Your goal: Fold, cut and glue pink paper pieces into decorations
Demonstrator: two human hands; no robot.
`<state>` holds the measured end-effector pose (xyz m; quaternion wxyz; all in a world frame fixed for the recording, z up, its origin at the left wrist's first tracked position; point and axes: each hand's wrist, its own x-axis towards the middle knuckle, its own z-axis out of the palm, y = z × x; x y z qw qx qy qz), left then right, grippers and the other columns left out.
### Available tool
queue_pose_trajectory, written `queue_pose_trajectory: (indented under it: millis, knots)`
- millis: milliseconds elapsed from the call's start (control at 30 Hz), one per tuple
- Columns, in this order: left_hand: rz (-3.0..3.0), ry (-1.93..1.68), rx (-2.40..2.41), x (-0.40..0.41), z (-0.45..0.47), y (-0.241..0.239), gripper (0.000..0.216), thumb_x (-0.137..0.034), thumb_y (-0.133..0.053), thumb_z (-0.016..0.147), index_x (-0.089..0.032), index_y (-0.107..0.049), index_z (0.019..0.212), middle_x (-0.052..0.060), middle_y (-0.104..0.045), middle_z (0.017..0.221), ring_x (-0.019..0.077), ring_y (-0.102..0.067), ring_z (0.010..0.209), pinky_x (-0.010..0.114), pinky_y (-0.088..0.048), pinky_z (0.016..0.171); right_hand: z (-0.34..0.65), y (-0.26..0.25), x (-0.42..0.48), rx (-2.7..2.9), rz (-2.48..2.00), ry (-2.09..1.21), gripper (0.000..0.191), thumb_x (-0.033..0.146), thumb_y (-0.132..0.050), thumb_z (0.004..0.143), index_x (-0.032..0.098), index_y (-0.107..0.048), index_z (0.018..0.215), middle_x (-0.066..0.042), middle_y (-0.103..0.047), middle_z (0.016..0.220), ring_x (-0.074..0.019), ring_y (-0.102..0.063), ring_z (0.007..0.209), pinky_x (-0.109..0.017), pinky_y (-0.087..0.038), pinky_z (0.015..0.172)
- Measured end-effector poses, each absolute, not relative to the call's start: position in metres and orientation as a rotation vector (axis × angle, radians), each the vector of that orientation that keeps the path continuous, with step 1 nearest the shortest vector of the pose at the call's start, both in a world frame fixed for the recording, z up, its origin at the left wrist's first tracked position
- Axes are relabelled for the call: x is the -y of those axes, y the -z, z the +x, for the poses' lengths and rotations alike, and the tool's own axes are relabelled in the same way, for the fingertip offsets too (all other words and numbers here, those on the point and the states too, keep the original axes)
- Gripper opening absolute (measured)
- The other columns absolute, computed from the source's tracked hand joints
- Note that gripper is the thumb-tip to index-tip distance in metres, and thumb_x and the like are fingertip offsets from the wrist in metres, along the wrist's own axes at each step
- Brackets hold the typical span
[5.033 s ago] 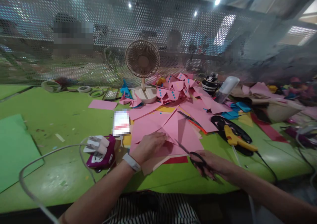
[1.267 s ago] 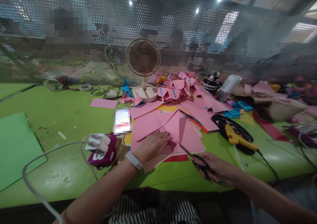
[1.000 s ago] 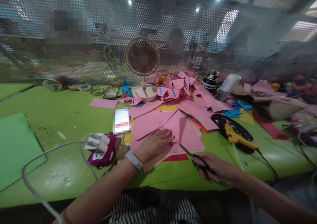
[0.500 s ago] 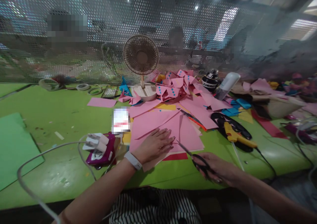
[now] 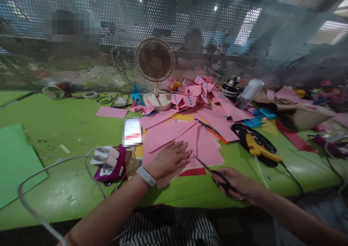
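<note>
My left hand (image 5: pixel 172 158) lies flat on the pink paper sheets (image 5: pixel 208 148), fingers stretched out and pointing right. A grey band is around that wrist. In my right hand (image 5: pixel 239 183) is a pair of scissors (image 5: pixel 203 163) with black handles, held by the finger loops. Its blades look closed, with the tip over the pink paper just right of my left fingertips. Whether the tip touches the paper I cannot tell. A strip of red paper (image 5: pixel 193 172) shows under the stack's near edge.
Behind the stack are a small fan (image 5: pixel 154 61) and a heap of folded pink paper (image 5: pixel 193 93). On the right, a yellow glue gun (image 5: pixel 258 151) rests on a black tray. At left stand a purple power strip (image 5: pixel 114 168) with white plugs, cables, and a blurred-out phone (image 5: pixel 132 131).
</note>
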<state>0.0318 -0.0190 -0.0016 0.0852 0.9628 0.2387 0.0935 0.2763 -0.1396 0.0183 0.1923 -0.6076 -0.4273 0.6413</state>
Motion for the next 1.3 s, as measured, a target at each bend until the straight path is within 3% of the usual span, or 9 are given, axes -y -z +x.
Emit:
queue_pose_trajectory:
  millis: [367,600,1300]
  knots:
    - [2.88,-0.256,-0.714,0.02,0.031,-0.002,0.045,-0.046,-0.024,0.097,-0.031,-0.041,0.136,0.0,-0.035,0.147,0.019,-0.027,0.136,0.04,-0.017,0.111,0.278,-0.019,0.138,1.191,-1.755,-1.816,0.047,0.063,-0.054,0.076,0.017,-0.045,0.075,0.007,-0.055,0.051,0.0019,-0.026,0.024,-0.015,-0.011,0.026]
    - [2.859,-0.29,-0.995,0.024,0.023,-0.01,0.073,-0.069,-0.028,0.086,-0.021,-0.035,0.139,0.011,-0.035,0.146,0.0264,-0.028,0.135,0.046,-0.015,0.111,0.279,-0.018,0.139,1.218,-1.756,-1.812,0.045,0.061,-0.054,0.077,0.017,-0.046,0.074,0.007,-0.055,0.051,0.0019,-0.025,0.024,-0.015,-0.011,0.026]
    - [2.843,-0.236,-1.002,0.024,0.022,-0.007,0.074,-0.07,-0.024,0.086,-0.021,-0.034,0.14,0.011,-0.033,0.147,0.0272,-0.025,0.136,0.045,-0.014,0.11,0.269,-0.019,0.128,1.213,-1.676,-1.8,0.049,0.064,-0.053,0.077,0.016,-0.048,0.075,0.005,-0.056,0.052,0.0013,-0.027,0.026,-0.016,-0.011,0.029]
